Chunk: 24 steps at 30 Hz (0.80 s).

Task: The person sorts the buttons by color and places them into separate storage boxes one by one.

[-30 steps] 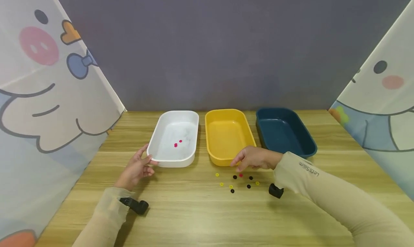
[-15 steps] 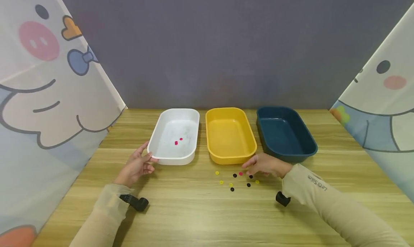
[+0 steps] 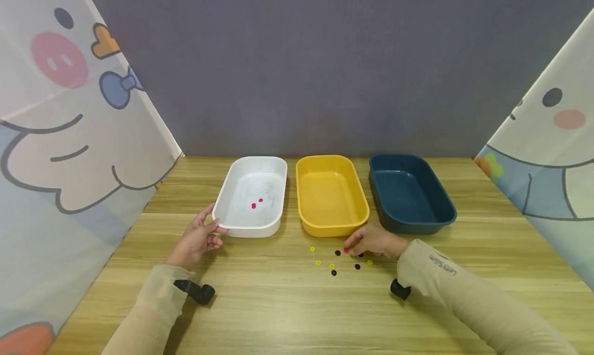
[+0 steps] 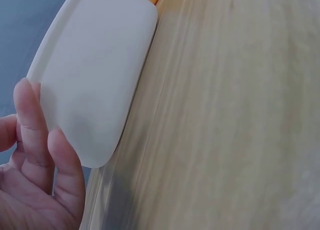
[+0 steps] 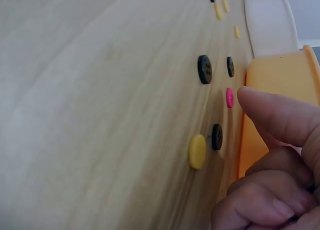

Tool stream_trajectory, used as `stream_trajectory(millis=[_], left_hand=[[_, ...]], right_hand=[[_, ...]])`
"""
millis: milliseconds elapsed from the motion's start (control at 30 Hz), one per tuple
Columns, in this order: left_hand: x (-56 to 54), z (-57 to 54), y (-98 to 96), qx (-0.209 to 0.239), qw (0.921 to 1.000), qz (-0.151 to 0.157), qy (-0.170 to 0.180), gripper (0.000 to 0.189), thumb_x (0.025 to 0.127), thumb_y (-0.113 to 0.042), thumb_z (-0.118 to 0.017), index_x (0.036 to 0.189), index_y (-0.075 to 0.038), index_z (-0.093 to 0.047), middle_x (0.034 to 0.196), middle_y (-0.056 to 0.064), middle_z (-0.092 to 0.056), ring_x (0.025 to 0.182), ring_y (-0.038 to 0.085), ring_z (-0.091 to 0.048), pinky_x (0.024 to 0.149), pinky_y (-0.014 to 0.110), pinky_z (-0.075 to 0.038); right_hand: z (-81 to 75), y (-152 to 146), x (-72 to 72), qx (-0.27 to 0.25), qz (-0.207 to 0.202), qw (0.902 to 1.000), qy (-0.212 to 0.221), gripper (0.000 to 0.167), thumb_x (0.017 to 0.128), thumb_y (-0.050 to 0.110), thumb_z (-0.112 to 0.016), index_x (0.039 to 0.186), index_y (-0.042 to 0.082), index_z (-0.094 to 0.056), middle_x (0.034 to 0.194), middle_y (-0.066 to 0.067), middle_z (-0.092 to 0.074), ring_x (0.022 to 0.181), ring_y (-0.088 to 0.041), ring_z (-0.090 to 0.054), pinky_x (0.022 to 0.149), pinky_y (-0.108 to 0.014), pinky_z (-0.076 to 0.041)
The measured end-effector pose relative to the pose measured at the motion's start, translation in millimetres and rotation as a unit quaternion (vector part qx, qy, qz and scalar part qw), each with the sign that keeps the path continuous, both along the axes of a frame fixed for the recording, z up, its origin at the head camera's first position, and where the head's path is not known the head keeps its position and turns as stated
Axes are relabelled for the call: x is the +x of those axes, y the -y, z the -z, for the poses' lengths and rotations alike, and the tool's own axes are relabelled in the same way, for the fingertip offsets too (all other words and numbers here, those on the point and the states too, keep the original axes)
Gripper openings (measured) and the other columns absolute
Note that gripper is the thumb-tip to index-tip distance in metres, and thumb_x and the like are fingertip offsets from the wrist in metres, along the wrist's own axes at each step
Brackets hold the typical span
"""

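My left hand point(image 3: 197, 240) holds the near left corner of a white plastic tray point(image 3: 248, 231), its index finger along the left side and thumb at the front rim. Several pink buttons point(image 3: 261, 200) lie inside the tray. In front of the yellow tray point(image 3: 331, 190), my right hand point(image 3: 375, 240) reaches down to a pink button point(image 5: 230, 97) on the table. The right thumb tip is right beside that button in the right wrist view, with the other fingers bent below. Black buttons point(image 5: 204, 69) and yellow buttons point(image 5: 197, 152) are scattered around it.
A dark blue tray point(image 3: 408, 195) stands right of the yellow one, all three in a row at the back of the wooden table point(image 3: 278, 308). A grey wall point(image 3: 297, 71) rises behind, and cartoon-printed panels flank both sides.
My right hand first moved right, uncovering the pink button on the table, then came back slightly left to it. My left hand stayed at the white tray's corner.
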<state>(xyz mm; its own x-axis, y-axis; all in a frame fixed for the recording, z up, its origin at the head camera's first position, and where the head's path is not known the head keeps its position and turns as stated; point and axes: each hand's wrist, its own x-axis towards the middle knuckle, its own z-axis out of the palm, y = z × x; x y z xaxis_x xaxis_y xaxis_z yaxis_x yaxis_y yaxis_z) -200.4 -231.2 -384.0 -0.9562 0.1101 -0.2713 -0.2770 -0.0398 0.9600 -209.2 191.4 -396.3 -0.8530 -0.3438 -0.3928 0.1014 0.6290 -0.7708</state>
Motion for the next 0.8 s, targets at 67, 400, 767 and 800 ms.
stream_trajectory(millis=[67, 400, 767, 800], left_hand=[[-0.3, 0.1, -0.1, 0.002, 1.0000, 0.002, 0.001, 0.062, 0.104, -0.009, -0.035, 0.155, -0.016, -0.001, 0.070, -0.005, -0.068, 0.048, 0.004, -0.056, 0.055, 0.021, -0.048], [0.0, -0.8, -0.5, 0.004, 1.0000, 0.004, 0.001, 0.063, 0.105, -0.011, -0.035, 0.155, -0.016, 0.001, 0.070, -0.006, -0.068, 0.048, 0.004, -0.056, 0.055, 0.021, -0.047], [-1.8, -1.7, 0.7, 0.015, 0.9999, 0.009, -0.002, 0.062, 0.105, -0.010, -0.034, 0.155, -0.017, 0.001, 0.069, -0.006, -0.068, 0.047, 0.004, -0.055, 0.053, 0.021, -0.047], [-1.7, -1.7, 0.6, 0.015, 0.9999, 0.008, -0.002, 0.062, 0.105, -0.010, -0.034, 0.155, -0.016, 0.001, 0.069, -0.006, -0.068, 0.047, 0.004, -0.055, 0.053, 0.021, -0.047]], right_hand=[[2.4, 0, 0.0, -0.001, 0.000, 1.0000, 0.000, 0.018, 0.079, 0.003, -0.075, 0.097, 0.003, -0.074, 0.084, 0.004, -0.067, 0.039, -0.004, -0.024, 0.041, -0.017, -0.023], [7.3, 6, -1.7, -0.004, -0.008, 0.9998, -0.015, 0.018, 0.080, -0.001, -0.073, 0.098, -0.001, -0.073, 0.073, 0.005, -0.058, 0.042, -0.005, -0.028, 0.043, -0.018, -0.026], [10.7, 11, 0.0, -0.015, -0.020, 0.9982, -0.054, 0.014, 0.076, -0.009, -0.074, 0.089, -0.008, -0.071, 0.082, -0.004, -0.068, 0.074, -0.011, -0.053, 0.064, -0.024, -0.048], [10.8, 12, -0.2, -0.012, -0.020, 0.9982, -0.055, 0.013, 0.076, -0.009, -0.074, 0.089, -0.008, -0.072, 0.082, -0.004, -0.068, 0.074, -0.011, -0.053, 0.064, -0.023, -0.047]])
